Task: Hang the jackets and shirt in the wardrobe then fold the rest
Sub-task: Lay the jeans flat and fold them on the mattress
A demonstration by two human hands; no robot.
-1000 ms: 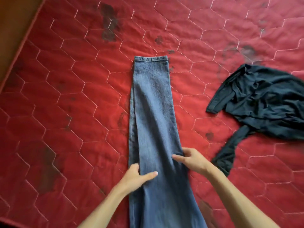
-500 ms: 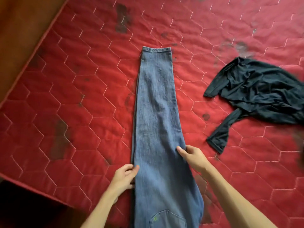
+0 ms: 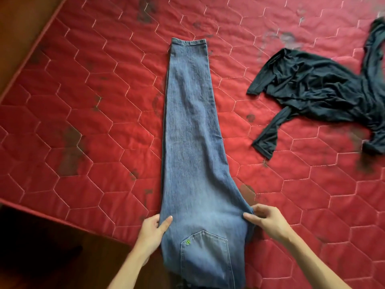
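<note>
Both bare forearms reach forward from the lower edge of view, angled slightly toward each other. The left hand [image 3: 153, 228] pinches the left edge of the jeans [image 3: 191, 122], thumb on top. The right hand [image 3: 270, 221] grips the right edge, thumb on the denim, fingers curled.

One pair of blue jeans [image 3: 191, 132], showing one back pocket [image 3: 205, 253] at the near end, one crumpled black top [image 3: 325, 88] at the far right, and one red quilted mattress [image 3: 83, 101] beneath both.
</note>
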